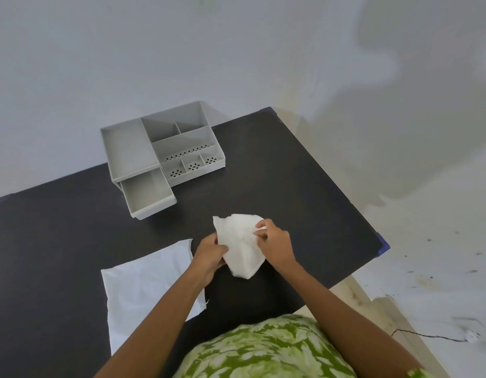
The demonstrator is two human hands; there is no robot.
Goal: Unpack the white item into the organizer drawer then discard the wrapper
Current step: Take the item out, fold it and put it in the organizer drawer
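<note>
Both hands [212,253] [274,246] grip white item [243,249]; wrapper [146,290] left, drawer [147,193] open.

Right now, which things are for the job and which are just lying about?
For the job:
- crumpled white fabric item, held by left hand and right hand
- grey plastic organizer and its open drawer
- flat white wrapper bag

Lying about:
- thin black cable on the floor

head cam; wide-angle; looks fwd + down; close over dark table [291,173]; single view
</note>
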